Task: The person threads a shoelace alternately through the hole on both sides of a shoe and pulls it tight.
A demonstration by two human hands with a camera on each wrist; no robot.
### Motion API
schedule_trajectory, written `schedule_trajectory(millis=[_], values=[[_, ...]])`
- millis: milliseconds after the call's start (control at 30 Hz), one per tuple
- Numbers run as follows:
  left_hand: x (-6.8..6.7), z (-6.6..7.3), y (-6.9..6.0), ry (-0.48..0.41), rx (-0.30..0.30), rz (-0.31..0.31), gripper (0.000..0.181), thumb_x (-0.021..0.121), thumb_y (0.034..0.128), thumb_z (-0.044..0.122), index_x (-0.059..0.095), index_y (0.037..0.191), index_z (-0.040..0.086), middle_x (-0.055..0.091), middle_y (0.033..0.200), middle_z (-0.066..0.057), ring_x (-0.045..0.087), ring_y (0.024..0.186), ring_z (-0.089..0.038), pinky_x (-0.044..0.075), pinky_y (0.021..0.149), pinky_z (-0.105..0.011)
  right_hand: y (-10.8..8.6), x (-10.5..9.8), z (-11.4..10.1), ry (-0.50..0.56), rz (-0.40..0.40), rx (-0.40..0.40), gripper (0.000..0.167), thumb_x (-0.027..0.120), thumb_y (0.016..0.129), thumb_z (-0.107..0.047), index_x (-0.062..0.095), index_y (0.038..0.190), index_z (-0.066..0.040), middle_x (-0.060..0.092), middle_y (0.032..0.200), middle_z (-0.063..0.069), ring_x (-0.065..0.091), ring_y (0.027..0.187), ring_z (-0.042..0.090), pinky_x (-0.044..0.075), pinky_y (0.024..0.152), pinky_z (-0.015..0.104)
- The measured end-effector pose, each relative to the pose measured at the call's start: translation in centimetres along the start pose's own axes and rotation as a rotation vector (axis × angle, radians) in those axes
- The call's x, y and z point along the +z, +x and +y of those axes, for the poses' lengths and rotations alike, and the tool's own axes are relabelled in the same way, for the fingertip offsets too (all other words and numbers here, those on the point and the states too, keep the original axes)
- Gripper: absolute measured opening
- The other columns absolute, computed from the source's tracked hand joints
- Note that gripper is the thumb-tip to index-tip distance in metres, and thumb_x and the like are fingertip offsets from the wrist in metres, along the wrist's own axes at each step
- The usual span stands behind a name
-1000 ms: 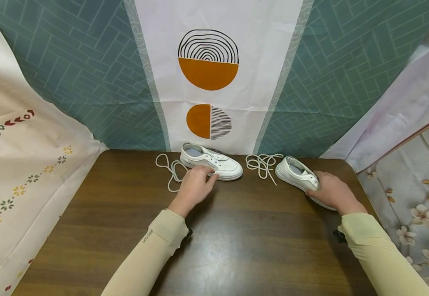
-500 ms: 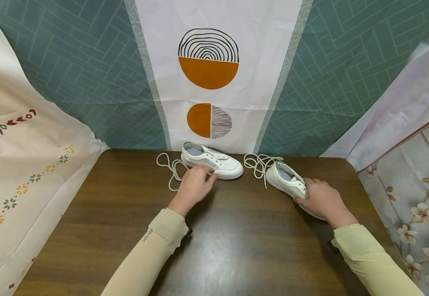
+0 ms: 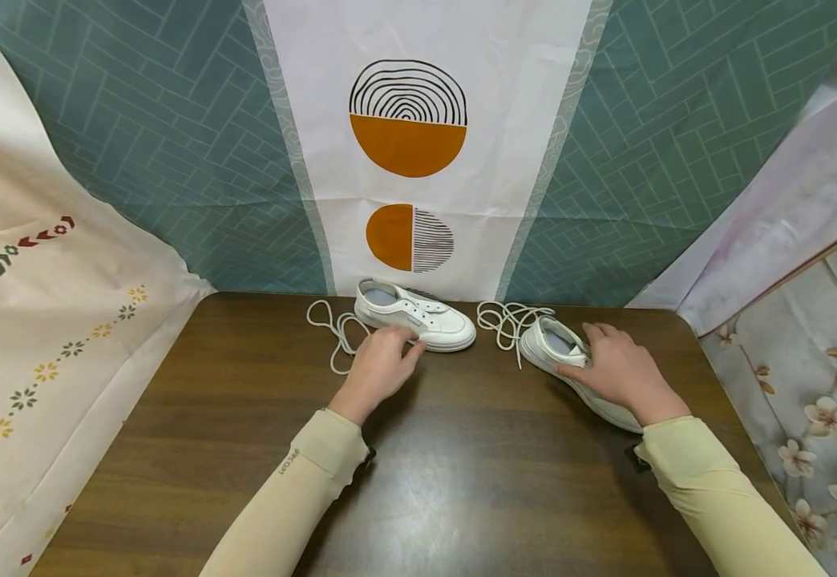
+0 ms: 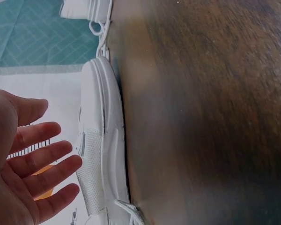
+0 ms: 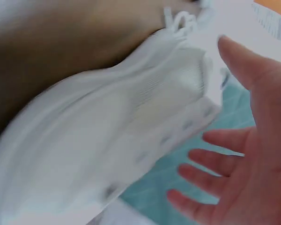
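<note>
Two white sneakers stand upright on the table, with no laces threaded through the eyelets that show. The left sneaker (image 3: 447, 327) lies at the back edge, toe to the right. My left hand (image 3: 382, 361) hovers in front of it; in the left wrist view, the fingers (image 4: 54, 176) are relaxed, apart from the sneaker (image 4: 113, 126). The right sneaker (image 3: 544, 343) points its toe toward the front right, partly hidden behind my right hand (image 3: 620, 365). Seen from the right wrist, that hand (image 5: 253, 154) is spread beside the blurred sneaker (image 5: 89, 126) and holds nothing.
A loose white shoelace (image 3: 337, 327) lies beside the left sneaker's heel. Another shoelace (image 3: 508, 319) is bunched at the right sneaker's heel. The brown wooden table (image 3: 418, 481) meets a hanging patterned cloth (image 3: 245, 160) at the back; more cloth (image 3: 65, 344) hangs at the left.
The right hand has slid the right sneaker left and nearer to me, its heel now by the shoelace. The fingers have then loosened from it. My left hand has stayed in place.
</note>
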State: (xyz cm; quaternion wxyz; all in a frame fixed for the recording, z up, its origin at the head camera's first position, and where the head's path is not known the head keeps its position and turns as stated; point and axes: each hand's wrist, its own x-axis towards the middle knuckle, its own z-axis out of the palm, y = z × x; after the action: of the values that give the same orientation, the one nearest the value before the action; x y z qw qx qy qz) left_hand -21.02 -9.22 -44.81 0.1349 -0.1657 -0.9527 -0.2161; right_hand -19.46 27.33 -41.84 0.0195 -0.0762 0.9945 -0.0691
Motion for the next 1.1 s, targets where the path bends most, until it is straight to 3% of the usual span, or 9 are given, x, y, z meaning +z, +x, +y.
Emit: schedule_trajectory(millis=[133,267,400,533,700,800,933,1100], values=[[0.0,-0.1,-0.2,-0.009,-0.002,-0.002,0.017,0.063,0.0877,0.03,0.07,0.09,0.015,0.069,0.092,0.0,0.066,0.088,-0.022,0.051,0.077,-0.04,2.3,-0.4,-2.5,0.02,0.066,-0.079,0.089,0.061,0.08,-0.06,0.038,0.138,0.003,0.038,0.14,0.026,0.037,0.126,0.046,0.036,0.096,0.062],[0.1,-0.2,-0.5,-0.004,-0.01,-0.015,0.014,0.063,0.0878,0.03,0.069,0.088,0.017,0.069,0.091,0.001,0.066,0.086,-0.022,0.05,0.076,-0.04,4.8,0.7,-5.7,0.0,0.094,-0.181,0.072,0.066,0.083,-0.04,0.042,0.134,0.005,0.041,0.138,0.025,0.039,0.127,0.043,0.037,0.101,0.054],[0.2,-0.4,-0.8,0.018,-0.003,-0.038,0.016,0.062,0.0886,0.032,0.07,0.091,0.018,0.069,0.091,0.004,0.065,0.086,-0.022,0.05,0.077,-0.039,6.9,2.7,-8.2,-0.114,0.1,-0.268,0.065,0.065,0.084,-0.031,0.043,0.132,0.008,0.046,0.135,0.025,0.039,0.129,0.04,0.033,0.108,0.048],[0.2,-0.5,-0.8,0.028,0.018,-0.043,0.016,0.061,0.0892,0.032,0.07,0.092,0.019,0.069,0.09,0.004,0.066,0.086,-0.021,0.05,0.078,-0.038,8.2,4.5,-9.4,-0.19,0.063,-0.263,0.063,0.061,0.086,-0.025,0.039,0.135,0.009,0.043,0.138,0.026,0.037,0.132,0.04,0.031,0.11,0.045],[0.3,-0.6,-0.6,0.029,0.013,-0.049,0.015,0.061,0.0893,0.032,0.07,0.092,0.021,0.069,0.091,0.005,0.066,0.087,-0.019,0.05,0.081,-0.038,8.8,6.4,-9.7,-0.241,0.022,-0.213,0.056,0.049,0.09,-0.013,0.033,0.138,0.011,0.036,0.142,0.029,0.039,0.13,0.042,0.043,0.1,0.048],[0.4,-0.7,-0.6,0.031,-0.001,-0.055,0.015,0.061,0.0891,0.033,0.071,0.093,0.022,0.069,0.092,0.006,0.065,0.088,-0.019,0.05,0.08,-0.038,8.7,7.1,-10.0,-0.28,0.029,-0.204,0.052,0.047,0.09,-0.014,0.038,0.134,0.013,0.042,0.136,0.031,0.046,0.123,0.044,0.048,0.092,0.048],[0.6,-0.7,-0.6,0.037,0.002,-0.056,0.015,0.06,0.0891,0.033,0.07,0.092,0.022,0.069,0.092,0.006,0.065,0.087,-0.02,0.05,0.078,-0.038,8.2,7.3,-10.4,-0.265,0.06,-0.212,0.034,0.05,0.087,-0.011,0.056,0.114,0.01,0.057,0.11,0.027,0.057,0.099,0.042,0.052,0.081,0.047],[0.9,-0.6,-0.6,0.042,0.012,-0.04,0.014,0.061,0.0886,0.033,0.07,0.089,0.022,0.069,0.089,0.006,0.065,0.086,-0.018,0.051,0.077,-0.036,7.7,7.1,-10.5,-0.181,0.082,-0.262,0.01,0.058,0.081,-0.003,0.065,0.086,-0.001,0.061,0.088,0.017,0.061,0.082,0.035,0.051,0.073,0.045]])
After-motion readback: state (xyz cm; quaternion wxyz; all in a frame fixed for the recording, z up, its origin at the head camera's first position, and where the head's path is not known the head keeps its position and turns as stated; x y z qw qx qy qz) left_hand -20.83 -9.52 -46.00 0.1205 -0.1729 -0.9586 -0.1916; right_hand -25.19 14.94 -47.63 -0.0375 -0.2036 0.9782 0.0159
